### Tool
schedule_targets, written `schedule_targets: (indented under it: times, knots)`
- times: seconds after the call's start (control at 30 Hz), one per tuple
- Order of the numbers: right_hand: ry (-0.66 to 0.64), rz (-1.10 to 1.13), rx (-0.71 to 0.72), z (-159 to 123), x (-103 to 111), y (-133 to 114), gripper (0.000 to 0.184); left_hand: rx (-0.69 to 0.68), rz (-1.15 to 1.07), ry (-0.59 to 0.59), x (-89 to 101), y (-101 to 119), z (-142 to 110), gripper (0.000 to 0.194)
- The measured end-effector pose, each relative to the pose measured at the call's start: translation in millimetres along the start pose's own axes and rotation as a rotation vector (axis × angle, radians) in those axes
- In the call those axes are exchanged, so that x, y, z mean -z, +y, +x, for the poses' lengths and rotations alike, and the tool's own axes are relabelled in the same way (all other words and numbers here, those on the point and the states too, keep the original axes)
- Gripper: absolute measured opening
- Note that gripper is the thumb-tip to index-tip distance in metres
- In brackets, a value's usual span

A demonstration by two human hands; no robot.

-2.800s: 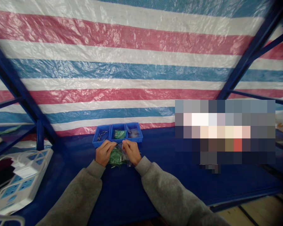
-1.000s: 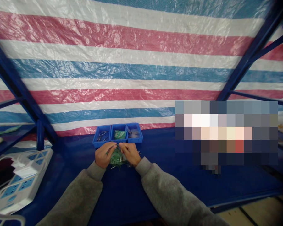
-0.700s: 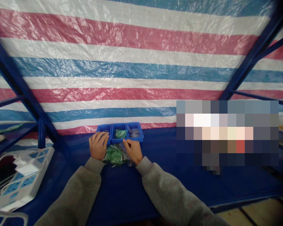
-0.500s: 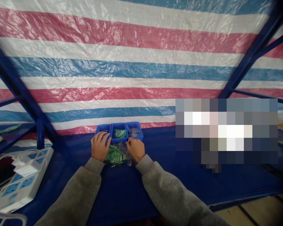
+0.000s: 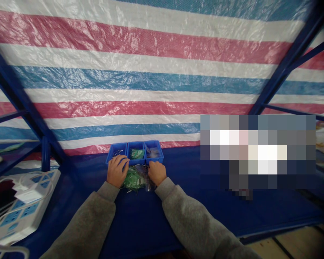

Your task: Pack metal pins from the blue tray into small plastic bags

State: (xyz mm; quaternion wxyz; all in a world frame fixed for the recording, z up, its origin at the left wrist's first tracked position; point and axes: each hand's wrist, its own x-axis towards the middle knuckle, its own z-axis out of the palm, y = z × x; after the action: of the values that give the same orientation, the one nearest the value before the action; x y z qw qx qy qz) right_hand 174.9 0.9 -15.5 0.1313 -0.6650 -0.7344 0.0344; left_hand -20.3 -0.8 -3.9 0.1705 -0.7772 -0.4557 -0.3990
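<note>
Three joined blue bins stand at the back of the blue table. The left bin [image 5: 113, 148] holds thin metal pieces, the middle bin [image 5: 132, 160] green packets, and the right bin [image 5: 153, 159] clear plastic bags. In front lies a pile of green packets [image 5: 133, 180], with clear plastic bags [image 5: 149, 185] along its right side. My left hand [image 5: 117, 172] arches over the pile's left edge, just before the left bin, fingers loosely apart. At the bags, my right hand [image 5: 157, 173] is closed; its fingertips are hidden, so what it pinches cannot be made out.
A white power strip [image 5: 34, 216] with plugs and cables [image 5: 32, 190] lies at the left. Blue metal frame bars [image 5: 45, 153] rise on both sides. Behind hangs a striped plastic sheet [image 5: 151, 82]. A pixelated patch hides part of the table's right side [image 5: 205, 212].
My left hand has drawn back slightly from the left bin, uncovering more of its metal pieces. My right hand has closed more tightly beside the clear bags.
</note>
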Motion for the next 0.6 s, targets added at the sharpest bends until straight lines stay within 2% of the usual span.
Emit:
schedule_targets:
  times: [0.3, 0.47, 0.6]
  knots:
    - [0.016, 0.031, 0.030, -2.4, 5.4, -2.1, 0.018, -0.015, -0.040, -0.039, -0.1, 0.9, -1.5, 0.016]
    - [0.115, 0.124, 0.055, -4.2, 8.4, -7.5, 0.021, -0.024, -0.067, -0.030, 0.2, 1.4, -2.3, 0.018]
    - [0.209, 0.317, 0.186, -4.6, 7.6, -11.5, 0.024, -0.048, -0.109, -0.032, 0.9, 3.8, -1.9, 0.022]
